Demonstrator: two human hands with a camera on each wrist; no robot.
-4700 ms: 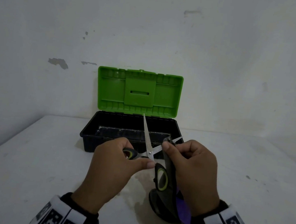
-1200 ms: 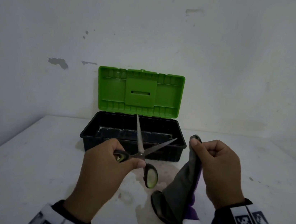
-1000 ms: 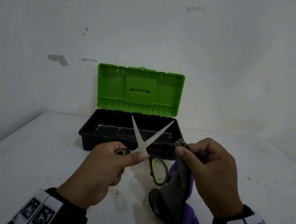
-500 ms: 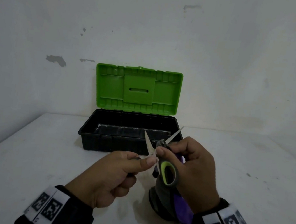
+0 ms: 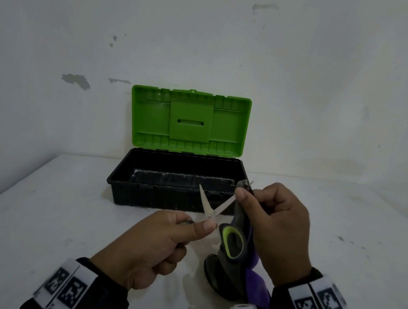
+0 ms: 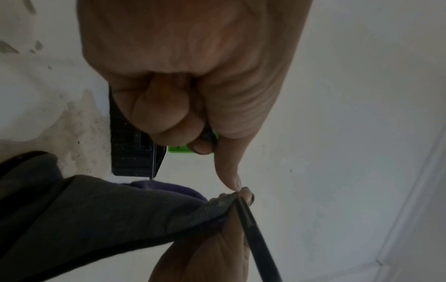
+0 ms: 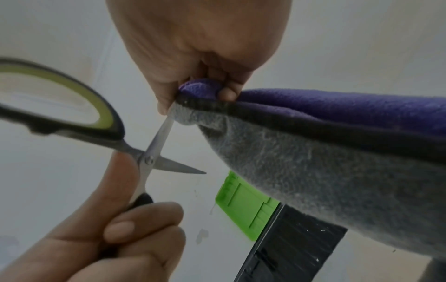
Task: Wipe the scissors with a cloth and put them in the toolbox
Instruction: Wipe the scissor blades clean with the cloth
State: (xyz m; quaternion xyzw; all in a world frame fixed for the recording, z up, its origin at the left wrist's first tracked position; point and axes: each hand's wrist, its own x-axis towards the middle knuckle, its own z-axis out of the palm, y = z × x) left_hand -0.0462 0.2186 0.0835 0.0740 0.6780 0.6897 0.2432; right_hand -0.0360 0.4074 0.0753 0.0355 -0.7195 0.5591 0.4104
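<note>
The left hand (image 5: 157, 246) is observed nearest, its fingers curled round one black handle of the steel-bladed scissors with black and lime-green loops (image 5: 212, 211), the thumb laid along the handle close to the pivot. The scissors are held above the white worktop (image 5: 34, 210) with the blades spread in a V, tips pointing away. The free handle loop (image 5: 231, 243) hangs beside the cloth.

Just to the right, the right hand (image 5: 276, 228) is seen pinching a fold of the grey and purple fleece cloth with a dark edge (image 7: 313, 162) around the right-hand blade. In the right wrist view the blade (image 7: 159, 137) is seen entering the pinched fold; the other blade is left bare. The remainder of the cloth hangs down to the worktop.

The step in hand is judged to be the wiping of one blade, with the second blade and the stowing yet to be done. For good work, the fold should be kept over both flat faces and drawn from pivot to tip, with pressure applied to the flats and never across the cutting edge. The handle should be held steady so the blades are not closed onto the cloth or the pinching fingers.

Farther back, the black plastic toolbox with an upright green lid (image 5: 176, 176) stands open at the wall, well placed to receive the scissors.
</note>
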